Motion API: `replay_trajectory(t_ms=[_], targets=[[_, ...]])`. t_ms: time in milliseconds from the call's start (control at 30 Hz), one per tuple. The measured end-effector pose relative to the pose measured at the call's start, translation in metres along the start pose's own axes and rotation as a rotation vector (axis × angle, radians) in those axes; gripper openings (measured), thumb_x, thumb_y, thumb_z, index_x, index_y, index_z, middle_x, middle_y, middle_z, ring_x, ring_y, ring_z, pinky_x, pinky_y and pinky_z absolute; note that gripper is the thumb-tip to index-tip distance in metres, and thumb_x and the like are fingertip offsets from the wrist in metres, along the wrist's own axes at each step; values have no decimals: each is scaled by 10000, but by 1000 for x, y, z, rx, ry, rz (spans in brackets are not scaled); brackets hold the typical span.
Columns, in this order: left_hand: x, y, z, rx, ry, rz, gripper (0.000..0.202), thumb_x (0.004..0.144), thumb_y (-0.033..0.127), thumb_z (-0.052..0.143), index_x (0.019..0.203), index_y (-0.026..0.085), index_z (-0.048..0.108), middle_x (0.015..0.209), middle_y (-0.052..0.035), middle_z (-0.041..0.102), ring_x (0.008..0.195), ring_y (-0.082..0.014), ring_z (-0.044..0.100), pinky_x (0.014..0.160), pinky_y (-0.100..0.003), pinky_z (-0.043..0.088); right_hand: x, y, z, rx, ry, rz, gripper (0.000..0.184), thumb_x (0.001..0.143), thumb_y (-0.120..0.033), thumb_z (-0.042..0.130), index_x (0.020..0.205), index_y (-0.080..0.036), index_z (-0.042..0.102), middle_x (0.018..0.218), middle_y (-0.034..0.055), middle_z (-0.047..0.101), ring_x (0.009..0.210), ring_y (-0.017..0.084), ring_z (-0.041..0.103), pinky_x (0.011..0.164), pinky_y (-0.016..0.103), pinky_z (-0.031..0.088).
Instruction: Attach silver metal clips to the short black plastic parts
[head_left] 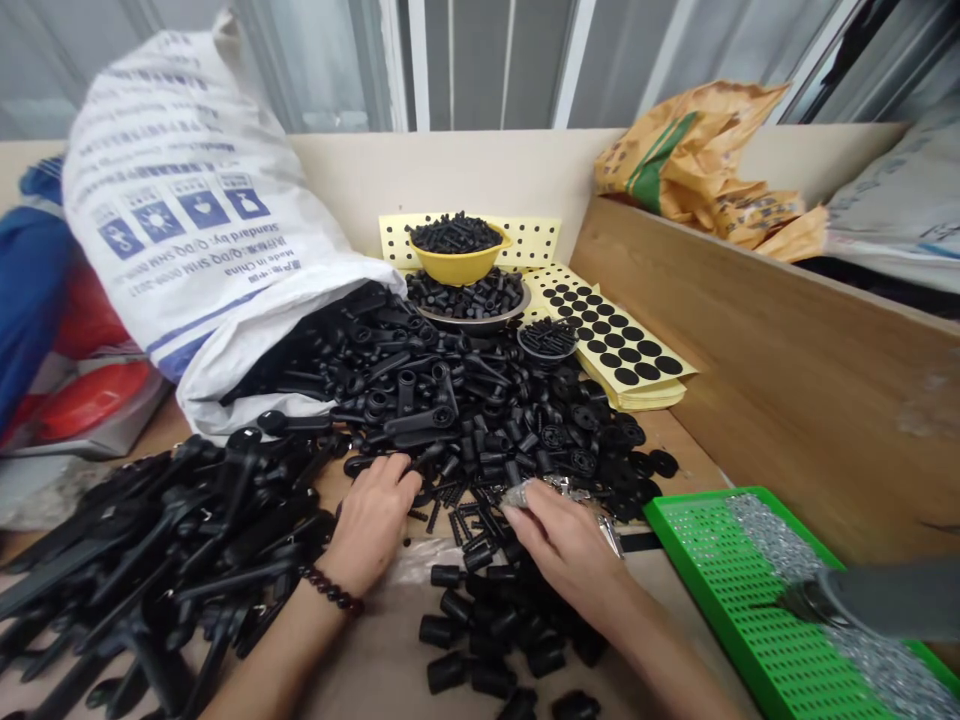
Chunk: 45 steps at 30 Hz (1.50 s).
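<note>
Your left hand has its fingers loosely curled on a black lever, lying long axis sideways at the front of the heap. Your right hand pinches crumpled silver foil narrowly, fingertips pointing left.

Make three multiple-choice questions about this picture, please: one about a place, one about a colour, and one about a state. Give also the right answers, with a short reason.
1. Which wrist wears the bead bracelet?
A. Left
B. Right
C. Both

2. What colour is the perforated tray?
A. Blue
B. Green
C. Red

3. What state is the white sack in?
A. Tied shut
B. Open, with black parts spilling out
C. Folded flat

Answers:
1. A: it sits just behind the left hand.
2. B: its rim and surface show green.
3. B: the parts spread from its open mouth.
</note>
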<state>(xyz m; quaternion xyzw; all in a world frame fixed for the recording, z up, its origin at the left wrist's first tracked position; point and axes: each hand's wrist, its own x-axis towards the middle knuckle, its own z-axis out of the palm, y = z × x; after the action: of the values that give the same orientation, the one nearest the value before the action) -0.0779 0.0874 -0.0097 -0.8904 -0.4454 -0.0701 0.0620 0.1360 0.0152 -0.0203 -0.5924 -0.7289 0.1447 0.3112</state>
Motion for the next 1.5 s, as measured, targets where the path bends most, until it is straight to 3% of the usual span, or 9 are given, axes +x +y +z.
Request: replay_trajectory(t_ms=[133, 267, 400, 600, 800, 933, 1167, 1300, 1500], targets=[[-6, 4, 2, -24, -9, 35, 292, 755, -13, 411, 865, 158, 621, 1157, -131, 530, 995, -269, 494, 793, -387, 483, 3, -2, 2, -42, -9, -33, 254, 903, -228, 356, 649, -220, 346, 667, -17, 466, 571, 126, 447, 547, 252, 330], [-11, 9, -4, -78, -23, 75, 172, 767, 68, 469, 757, 159, 614, 1255, -137, 490, 1077, -296, 457, 847, -449, 471, 7, -6, 2, -108, -28, -89, 215, 894, -195, 374, 682, -217, 402, 686, -19, 482, 574, 128, 467, 535, 259, 316], [-12, 10, -2, -48, -43, 90, 180, 774, 48, 478, 695, 142, 610, 1262, -171, 496, 1054, -315, 476, 801, -457, 492, 9, -10, 3, -113, -59, -128, 203, 896, -174, 384, 701, -218, 413, 699, -19, 492, 610, 134, 488, 556, 262, 322], [-12, 9, -5, -142, 61, 115, 219, 835, 86, 419, 790, 161, 620, 1239, -133, 524, 1101, -289, 445, 857, -443, 458, 9, -20, 7, -103, -97, -128, 158, 891, -160, 393, 748, -205, 443, 754, 3, 514, 653, 137, 521, 590, 254, 358], [-15, 11, -7, -6, -34, 111, 174, 710, 27, 493, 724, 144, 621, 1272, -173, 503, 1089, -362, 458, 763, -478, 474, 9, -24, 11, -155, -143, -135, 161, 891, -158, 392, 744, -197, 445, 754, 13, 517, 657, 148, 519, 587, 260, 360], [-14, 13, -5, -11, -1, 133, 189, 750, 42, 466, 722, 144, 623, 1239, -169, 532, 1080, -341, 467, 784, -466, 467, 8, -23, 12, -155, -124, -146, 170, 897, -174, 386, 741, -197, 452, 757, 13, 521, 654, 144, 518, 587, 254, 373], [-13, 25, -15, -267, 184, 229, 203, 844, 126, 417, 831, 181, 612, 1124, -86, 610, 1059, -255, 488, 889, -431, 421, 6, -24, 14, -166, -150, -167, 159, 915, -186, 358, 843, -186, 500, 830, 43, 549, 774, 166, 558, 668, 266, 419], [-12, 35, -15, -369, 270, 263, 201, 859, 122, 403, 839, 166, 598, 964, -85, 651, 929, -214, 554, 857, -385, 443, 4, -26, 12, -109, -110, -204, 213, 936, -203, 308, 817, -189, 485, 812, 41, 548, 733, 154, 547, 658, 264, 415], [-12, 27, -14, -352, 150, 215, 181, 856, 154, 430, 845, 180, 608, 880, -70, 635, 850, -214, 543, 806, -394, 461, 3, -20, 7, -79, -58, -214, 287, 950, -190, 255, 721, -204, 428, 719, 18, 515, 642, 139, 505, 599, 261, 374]])
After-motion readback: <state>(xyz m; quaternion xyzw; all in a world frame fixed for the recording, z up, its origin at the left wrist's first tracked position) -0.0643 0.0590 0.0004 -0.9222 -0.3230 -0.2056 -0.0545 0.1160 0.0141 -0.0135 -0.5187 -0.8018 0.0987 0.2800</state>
